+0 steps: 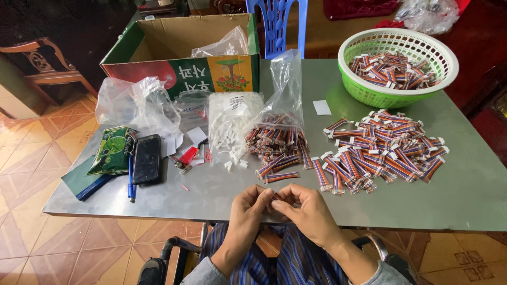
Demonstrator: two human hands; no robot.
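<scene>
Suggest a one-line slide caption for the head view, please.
Both hands, left hand and right hand, pinch a small ribbon cable at the metal table edge.

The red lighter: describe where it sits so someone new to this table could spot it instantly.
Start at the cardboard box at the table's far left corner and come straight toward the near edge. Right of the black phone lies the lighter, beside a white paper scrap. It is the only solid red, stubby thing there.

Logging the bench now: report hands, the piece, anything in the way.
Left hand and right hand together at table edge, both pinching one ribbon cable. Loose cables lie right, clear of hands.
</scene>
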